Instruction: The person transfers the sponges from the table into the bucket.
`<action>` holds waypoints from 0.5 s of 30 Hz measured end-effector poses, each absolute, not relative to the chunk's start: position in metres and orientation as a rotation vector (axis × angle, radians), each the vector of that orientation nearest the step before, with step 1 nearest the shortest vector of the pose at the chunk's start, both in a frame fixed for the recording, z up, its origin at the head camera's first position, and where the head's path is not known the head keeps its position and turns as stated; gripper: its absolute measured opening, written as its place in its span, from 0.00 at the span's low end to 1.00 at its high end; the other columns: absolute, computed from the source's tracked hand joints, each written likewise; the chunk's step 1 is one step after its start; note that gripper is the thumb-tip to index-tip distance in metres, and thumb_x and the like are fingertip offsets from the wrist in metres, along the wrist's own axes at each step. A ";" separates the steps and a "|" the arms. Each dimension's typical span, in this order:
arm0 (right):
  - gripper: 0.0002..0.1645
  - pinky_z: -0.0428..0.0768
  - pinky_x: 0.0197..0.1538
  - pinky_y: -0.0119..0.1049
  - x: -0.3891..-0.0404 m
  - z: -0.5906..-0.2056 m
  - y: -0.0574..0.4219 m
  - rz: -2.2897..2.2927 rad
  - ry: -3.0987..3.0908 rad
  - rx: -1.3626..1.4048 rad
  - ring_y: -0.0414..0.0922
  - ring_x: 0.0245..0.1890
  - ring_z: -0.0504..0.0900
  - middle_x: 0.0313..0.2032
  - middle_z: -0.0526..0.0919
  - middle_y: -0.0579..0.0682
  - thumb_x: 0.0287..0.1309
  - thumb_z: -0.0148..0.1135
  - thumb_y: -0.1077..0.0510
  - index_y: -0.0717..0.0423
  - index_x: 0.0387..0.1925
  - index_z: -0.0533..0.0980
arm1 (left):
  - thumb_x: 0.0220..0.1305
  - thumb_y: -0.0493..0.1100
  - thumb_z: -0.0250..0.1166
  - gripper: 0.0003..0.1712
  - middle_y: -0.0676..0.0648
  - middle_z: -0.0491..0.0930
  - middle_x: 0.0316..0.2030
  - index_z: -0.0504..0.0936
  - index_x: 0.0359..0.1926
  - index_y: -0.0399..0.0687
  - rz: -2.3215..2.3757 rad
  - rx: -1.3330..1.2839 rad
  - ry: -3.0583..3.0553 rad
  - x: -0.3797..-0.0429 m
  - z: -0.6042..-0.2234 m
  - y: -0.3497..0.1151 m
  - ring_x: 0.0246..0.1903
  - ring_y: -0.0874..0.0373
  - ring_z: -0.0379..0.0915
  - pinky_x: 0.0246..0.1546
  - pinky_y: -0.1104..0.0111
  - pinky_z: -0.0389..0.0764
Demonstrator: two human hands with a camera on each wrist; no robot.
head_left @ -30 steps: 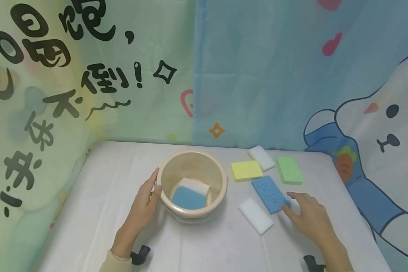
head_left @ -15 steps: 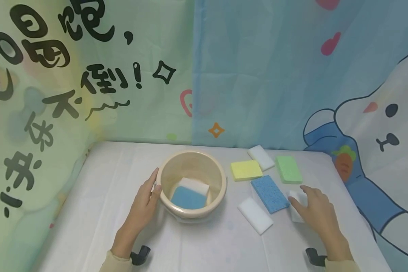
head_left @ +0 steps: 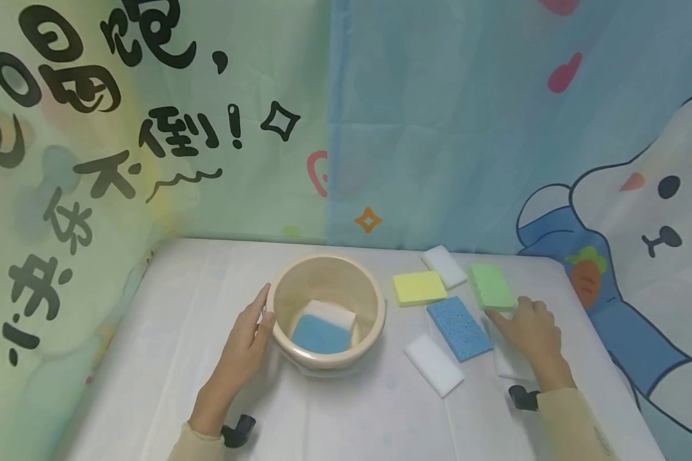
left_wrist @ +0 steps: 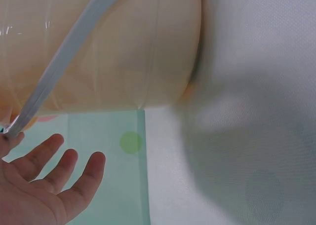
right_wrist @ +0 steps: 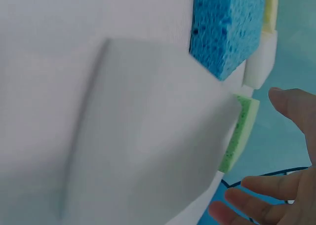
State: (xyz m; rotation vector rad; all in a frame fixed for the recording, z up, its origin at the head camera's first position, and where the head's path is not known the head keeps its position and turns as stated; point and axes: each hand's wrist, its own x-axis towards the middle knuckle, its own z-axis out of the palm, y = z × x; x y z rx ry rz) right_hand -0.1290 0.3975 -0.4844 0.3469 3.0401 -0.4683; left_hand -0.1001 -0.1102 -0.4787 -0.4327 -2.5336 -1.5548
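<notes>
My left hand (head_left: 247, 346) rests against the left side of a cream bucket (head_left: 282, 288), thumb at the rim. In the left wrist view its fingers (left_wrist: 91, 168) are spread, close to the end of the bucket's pale handle (left_wrist: 64, 57). A blue sponge (head_left: 321, 335) and a white sponge (head_left: 330, 312) lie inside the bucket. My right hand (head_left: 530, 333), holding nothing, hovers over another white sponge (head_left: 504, 358) and partly hides it. Its fingertips are at the near edge of a green sponge (head_left: 492, 286); in the right wrist view, thumb and fingers stand apart.
Left of the right hand lies a porous blue sponge (head_left: 459, 328), with a white sponge (head_left: 434, 366) beside it. Farther back are a yellow sponge (head_left: 418, 289) and a white sponge (head_left: 444, 267). A white cloth covers the table (head_left: 207, 275); a printed curtain (head_left: 415, 128) hangs behind.
My right hand has moved from beside the porous blue sponge, right and then forward, over the white sponge to the green one. The left hand and the bucket have stayed in place.
</notes>
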 end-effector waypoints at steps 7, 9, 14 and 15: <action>0.59 0.72 0.38 0.66 -0.146 -0.490 0.403 -0.471 2.940 0.418 0.71 0.41 0.71 0.40 0.67 0.78 0.63 0.53 0.27 0.87 0.53 0.62 | 0.81 0.48 0.47 0.31 0.40 0.60 0.73 0.55 0.78 0.42 -1.555 -0.448 -2.525 -0.101 -0.480 -0.111 0.70 0.42 0.58 0.57 0.45 0.75; 0.59 0.72 0.37 0.65 -0.148 -0.491 0.404 -0.470 2.935 0.425 0.70 0.40 0.71 0.39 0.68 0.76 0.62 0.54 0.27 0.87 0.51 0.64 | 0.81 0.47 0.47 0.31 0.40 0.60 0.73 0.54 0.78 0.42 -1.556 -0.451 -2.525 -0.101 -0.481 -0.111 0.70 0.42 0.58 0.57 0.45 0.75; 0.56 0.72 0.35 0.63 -0.155 -0.492 0.404 -0.452 2.940 0.415 0.68 0.38 0.71 0.37 0.68 0.74 0.61 0.55 0.26 0.84 0.45 0.68 | 0.81 0.48 0.47 0.32 0.40 0.60 0.73 0.54 0.78 0.41 -1.555 -0.449 -2.528 -0.101 -0.481 -0.112 0.70 0.42 0.58 0.56 0.45 0.75; 0.56 0.72 0.35 0.64 -0.156 -0.492 0.404 -0.447 2.934 0.415 0.68 0.38 0.71 0.36 0.68 0.74 0.61 0.55 0.26 0.84 0.44 0.68 | 0.81 0.48 0.47 0.32 0.40 0.61 0.73 0.54 0.78 0.41 -1.555 -0.450 -2.527 -0.101 -0.482 -0.112 0.70 0.42 0.58 0.56 0.45 0.75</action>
